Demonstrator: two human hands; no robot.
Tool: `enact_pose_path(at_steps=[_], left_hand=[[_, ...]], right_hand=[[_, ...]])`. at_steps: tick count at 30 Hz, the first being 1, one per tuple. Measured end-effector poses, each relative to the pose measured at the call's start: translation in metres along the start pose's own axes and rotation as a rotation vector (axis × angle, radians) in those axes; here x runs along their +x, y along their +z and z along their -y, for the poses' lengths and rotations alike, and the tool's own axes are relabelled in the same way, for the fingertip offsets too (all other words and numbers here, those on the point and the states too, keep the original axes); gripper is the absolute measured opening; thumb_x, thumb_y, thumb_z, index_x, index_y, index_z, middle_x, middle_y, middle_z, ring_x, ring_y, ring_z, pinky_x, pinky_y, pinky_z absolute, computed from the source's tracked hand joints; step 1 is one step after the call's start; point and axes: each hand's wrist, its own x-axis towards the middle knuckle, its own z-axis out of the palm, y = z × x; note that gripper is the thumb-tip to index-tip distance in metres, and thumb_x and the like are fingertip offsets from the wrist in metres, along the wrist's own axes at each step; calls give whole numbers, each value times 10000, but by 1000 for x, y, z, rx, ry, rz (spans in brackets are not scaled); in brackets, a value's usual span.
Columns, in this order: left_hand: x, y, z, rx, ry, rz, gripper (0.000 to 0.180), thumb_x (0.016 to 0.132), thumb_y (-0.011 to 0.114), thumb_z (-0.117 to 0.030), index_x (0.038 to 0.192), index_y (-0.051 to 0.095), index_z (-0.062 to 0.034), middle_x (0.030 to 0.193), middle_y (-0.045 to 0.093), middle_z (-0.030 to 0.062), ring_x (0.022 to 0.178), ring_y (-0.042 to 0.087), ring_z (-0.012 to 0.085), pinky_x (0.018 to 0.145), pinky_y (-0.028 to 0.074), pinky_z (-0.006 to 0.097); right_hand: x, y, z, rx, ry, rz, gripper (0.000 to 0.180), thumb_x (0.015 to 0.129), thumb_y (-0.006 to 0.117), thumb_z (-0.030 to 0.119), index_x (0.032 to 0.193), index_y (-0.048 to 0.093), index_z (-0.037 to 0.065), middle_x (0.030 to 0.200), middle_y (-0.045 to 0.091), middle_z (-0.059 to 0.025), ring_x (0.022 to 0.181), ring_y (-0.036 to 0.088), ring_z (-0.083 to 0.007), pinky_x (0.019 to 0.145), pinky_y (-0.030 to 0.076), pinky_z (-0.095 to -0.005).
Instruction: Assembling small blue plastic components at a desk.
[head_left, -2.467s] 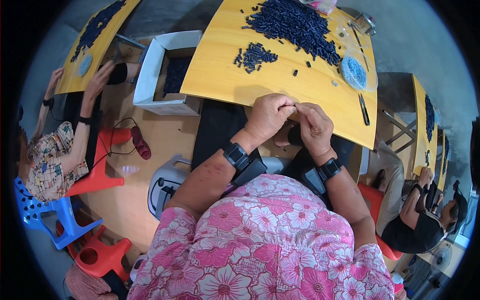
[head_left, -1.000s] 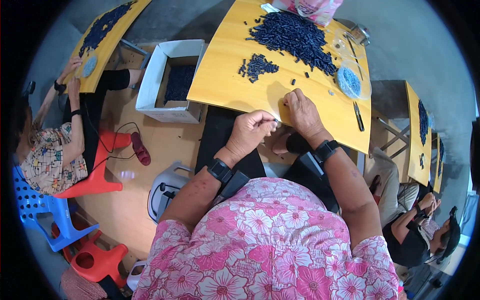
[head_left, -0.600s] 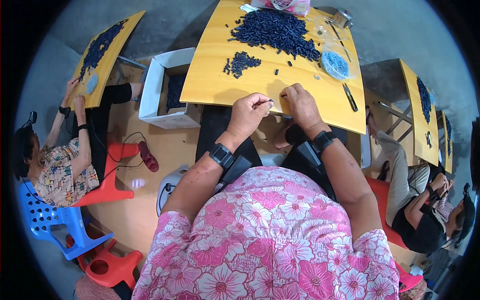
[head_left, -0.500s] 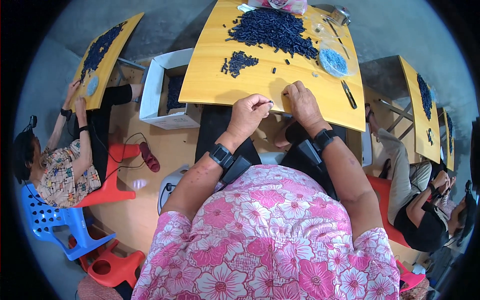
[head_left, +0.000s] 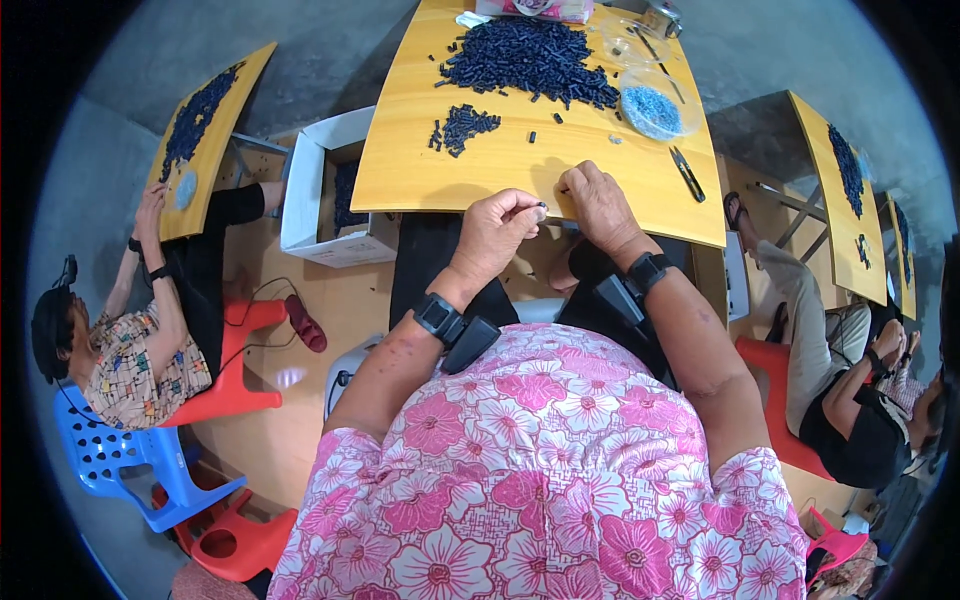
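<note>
Just off the near edge of the wooden table [head_left: 430,185], my left hand [head_left: 495,235] pinches a small dark tube-shaped piece [head_left: 542,206] between thumb and forefinger. My right hand [head_left: 600,210] hovers by the table edge, a short gap away from it. Its fingers are curled and pinched, and whatever is between them is too small to make out. Farther back lie a small heap of dark tube pieces [head_left: 465,128] and a much larger pile of them [head_left: 520,62]. Two single pieces lie apart from the heaps.
A round clear dish of light-blue bits [head_left: 652,110] sits at the table's right, near black-handled thread snips [head_left: 687,174] and a metal tin [head_left: 661,20]. A white carton [head_left: 335,245] stands on the floor to the left. Co-workers sit at tables on both sides.
The view has shifted slightly, so the table sits a little lower and further left. Both my hands keep nearly the same pose. The left co-worker's hands have come together at their table.
</note>
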Motion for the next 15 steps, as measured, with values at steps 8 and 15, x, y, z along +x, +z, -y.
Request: enact_pose_path(at_steps=[8, 15], left_hand=[[-6, -9, -12, -54, 22, 5, 126, 906, 606, -104, 960, 642, 4, 848, 653, 19, 726, 608, 71, 692, 513, 207], [-14, -6, -29, -49, 31, 146, 132, 914, 596, -107, 973, 641, 2, 865, 651, 20, 747, 603, 71, 702, 512, 210]], right_hand=[[-21, -8, 20, 850, 308, -13, 126, 849, 556, 65, 964, 566, 14, 901, 597, -141, 872, 589, -296, 817, 472, -343], [-15, -45, 53, 883, 337, 92, 152, 846, 563, 26, 998, 553, 22, 924, 599, -138, 892, 595, -278, 823, 469, -334]])
